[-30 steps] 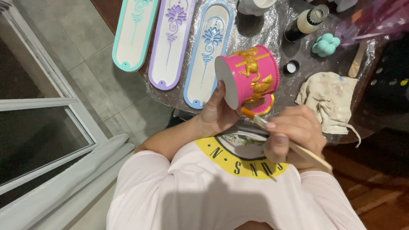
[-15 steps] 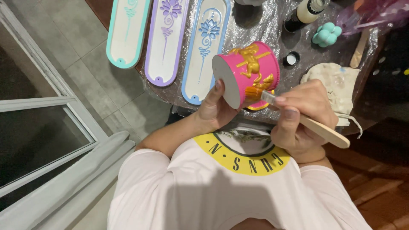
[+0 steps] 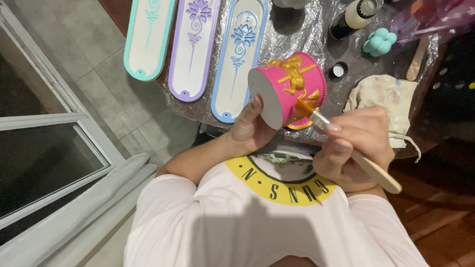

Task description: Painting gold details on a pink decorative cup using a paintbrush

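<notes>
- Pink drum-shaped box [image 3: 292,89] with gold horse relief, tipped sideways, white base facing left.
- My left hand [image 3: 250,131] fingers grip its base.
- My right hand [image 3: 354,146] fingers clamp a wooden-handled brush [image 3: 358,155], bristles touching the gold.

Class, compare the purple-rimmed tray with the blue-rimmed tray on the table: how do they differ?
The purple-rimmed tray carries a purple lotus motif; the blue-rimmed tray carries a blue one. The purple-rimmed tray lies between two trays; the blue-rimmed tray lies nearest the pink carousel piece. Both are long, rounded and white inside.
</notes>
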